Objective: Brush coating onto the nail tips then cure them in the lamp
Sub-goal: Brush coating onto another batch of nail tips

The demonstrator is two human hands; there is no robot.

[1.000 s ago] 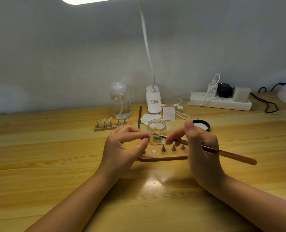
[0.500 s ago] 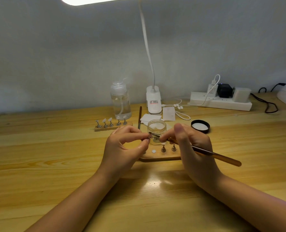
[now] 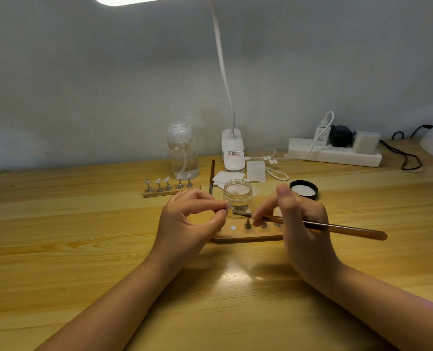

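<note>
At the centre of the frame the left hand (image 3: 185,224) is pinching a small nail tip (image 3: 227,205) between thumb and forefinger, while the right hand (image 3: 299,219) is gripping the brush (image 3: 319,226), its bristles just right of the tip. Light, even strokes and a steady pinch would serve best here, I'd say.

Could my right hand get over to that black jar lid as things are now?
Probably yes. The black jar lid lies just beyond the right hand, nothing between them, but that hand grips the brush.
</note>
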